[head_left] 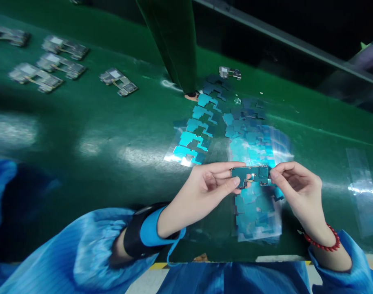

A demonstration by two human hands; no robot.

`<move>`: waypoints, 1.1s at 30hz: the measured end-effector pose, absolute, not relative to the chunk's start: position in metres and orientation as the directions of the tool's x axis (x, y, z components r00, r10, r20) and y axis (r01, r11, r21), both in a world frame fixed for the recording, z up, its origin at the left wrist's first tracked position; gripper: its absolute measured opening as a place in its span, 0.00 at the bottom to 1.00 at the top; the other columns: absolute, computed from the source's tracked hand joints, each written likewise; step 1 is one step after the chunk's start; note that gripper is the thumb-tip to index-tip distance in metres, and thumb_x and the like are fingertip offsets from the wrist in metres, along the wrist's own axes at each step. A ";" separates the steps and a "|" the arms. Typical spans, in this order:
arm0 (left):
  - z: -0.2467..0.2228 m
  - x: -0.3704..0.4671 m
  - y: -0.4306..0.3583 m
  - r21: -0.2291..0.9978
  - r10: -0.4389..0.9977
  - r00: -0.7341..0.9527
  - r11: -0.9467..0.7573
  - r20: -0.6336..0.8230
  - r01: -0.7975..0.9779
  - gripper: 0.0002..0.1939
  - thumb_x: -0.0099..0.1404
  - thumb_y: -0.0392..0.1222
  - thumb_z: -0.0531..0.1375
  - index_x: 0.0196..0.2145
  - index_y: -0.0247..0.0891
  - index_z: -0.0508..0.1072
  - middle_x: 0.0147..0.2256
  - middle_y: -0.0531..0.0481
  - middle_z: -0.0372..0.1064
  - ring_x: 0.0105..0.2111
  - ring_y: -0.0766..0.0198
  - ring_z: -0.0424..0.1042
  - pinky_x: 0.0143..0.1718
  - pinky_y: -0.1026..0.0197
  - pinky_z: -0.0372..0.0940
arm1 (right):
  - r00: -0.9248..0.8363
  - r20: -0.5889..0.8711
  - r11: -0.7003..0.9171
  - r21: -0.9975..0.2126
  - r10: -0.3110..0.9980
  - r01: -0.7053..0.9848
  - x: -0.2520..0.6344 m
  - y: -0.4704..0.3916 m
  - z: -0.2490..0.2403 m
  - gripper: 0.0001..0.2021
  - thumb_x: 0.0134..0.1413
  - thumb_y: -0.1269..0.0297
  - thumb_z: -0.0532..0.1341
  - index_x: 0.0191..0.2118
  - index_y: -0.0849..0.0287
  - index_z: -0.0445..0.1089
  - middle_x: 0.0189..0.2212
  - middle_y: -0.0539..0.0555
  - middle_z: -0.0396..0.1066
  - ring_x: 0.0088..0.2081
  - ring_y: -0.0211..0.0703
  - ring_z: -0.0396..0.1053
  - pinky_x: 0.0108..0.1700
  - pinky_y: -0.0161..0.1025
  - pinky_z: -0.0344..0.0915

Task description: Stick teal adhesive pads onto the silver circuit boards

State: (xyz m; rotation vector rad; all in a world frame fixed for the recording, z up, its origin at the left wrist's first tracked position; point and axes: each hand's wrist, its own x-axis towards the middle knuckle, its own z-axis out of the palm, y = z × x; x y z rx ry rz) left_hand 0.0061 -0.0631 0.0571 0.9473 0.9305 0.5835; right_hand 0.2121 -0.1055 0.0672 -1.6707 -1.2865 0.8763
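Note:
A small dark circuit board (261, 173) is held up near the middle of the view. My left hand (212, 183) grips its left end between thumb and fingers. At the board's right edge, my right hand (296, 185) has thumb and forefinger pinched together; whether anything small is between them cannot be made out. Beneath the board lie clear sheets with teal board-shaped stickers (255, 216). To their left rests another strip of teal stickers (191, 141).
Several loose circuit boards (35, 77) lie at the upper left, and one more board (230, 73) is beyond the stickers. A dark green post (178, 45) stands on the green table (113, 118). A clear sheet (360, 188) lies at the right.

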 end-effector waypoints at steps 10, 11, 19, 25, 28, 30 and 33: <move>0.055 0.009 -0.065 0.855 0.765 0.512 0.508 -0.392 -0.106 0.21 0.59 0.43 0.65 0.50 0.35 0.74 0.38 0.45 0.80 0.35 0.60 0.79 0.41 0.59 0.73 | 0.124 -0.141 -0.165 -0.964 0.982 0.210 0.212 -0.107 0.056 0.12 0.51 0.55 0.67 0.38 0.57 0.76 0.28 0.53 0.77 0.29 0.41 0.74 0.33 0.37 0.74; 0.054 0.010 -0.065 0.851 0.765 0.515 0.511 -0.387 -0.119 0.21 0.59 0.43 0.65 0.49 0.34 0.74 0.38 0.45 0.80 0.35 0.59 0.79 0.41 0.59 0.73 | 0.110 -0.155 -0.174 -0.965 0.982 0.195 0.210 -0.108 0.055 0.13 0.50 0.55 0.68 0.37 0.58 0.76 0.27 0.53 0.77 0.28 0.41 0.74 0.32 0.38 0.74; 0.048 0.015 -0.066 0.853 0.787 0.528 0.482 -0.320 -0.201 0.26 0.57 0.45 0.66 0.51 0.31 0.71 0.36 0.43 0.79 0.37 0.57 0.78 0.41 0.58 0.71 | 0.058 -0.249 -0.254 -0.958 0.967 0.131 0.217 -0.101 0.053 0.18 0.47 0.52 0.70 0.35 0.64 0.76 0.24 0.57 0.77 0.23 0.40 0.73 0.28 0.35 0.72; 0.050 0.012 -0.060 0.812 0.838 0.445 0.481 -0.315 -0.330 0.19 0.59 0.45 0.64 0.46 0.33 0.69 0.32 0.44 0.77 0.33 0.60 0.77 0.38 0.59 0.68 | 0.225 -0.127 -0.184 -0.950 0.966 0.254 0.289 -0.017 0.066 0.20 0.48 0.51 0.69 0.38 0.64 0.72 0.31 0.56 0.75 0.27 0.37 0.72 0.35 0.37 0.73; 0.048 0.011 -0.057 0.815 0.852 0.427 0.463 -0.303 -0.347 0.14 0.59 0.42 0.63 0.42 0.33 0.70 0.28 0.47 0.75 0.29 0.63 0.76 0.35 0.61 0.67 | 0.313 -0.102 -0.219 -0.904 0.944 0.368 0.326 0.047 0.067 0.13 0.59 0.57 0.63 0.38 0.65 0.70 0.32 0.54 0.73 0.31 0.38 0.72 0.37 0.38 0.73; 0.047 0.011 -0.056 0.816 0.859 0.417 0.456 -0.298 -0.354 0.13 0.58 0.40 0.63 0.41 0.34 0.69 0.28 0.47 0.75 0.29 0.63 0.76 0.34 0.61 0.67 | 0.362 -0.098 -0.273 -0.840 0.927 0.469 0.344 0.081 0.065 0.10 0.62 0.61 0.60 0.41 0.65 0.69 0.35 0.53 0.72 0.33 0.38 0.72 0.36 0.39 0.72; 0.048 0.010 -0.055 0.820 0.863 0.408 0.450 -0.297 -0.353 0.12 0.59 0.39 0.62 0.40 0.34 0.69 0.28 0.48 0.75 0.29 0.63 0.76 0.34 0.61 0.67 | 0.431 -0.036 -0.330 -0.702 0.902 0.631 0.360 0.108 0.060 0.11 0.63 0.62 0.60 0.46 0.63 0.69 0.42 0.56 0.71 0.39 0.42 0.72 0.40 0.42 0.72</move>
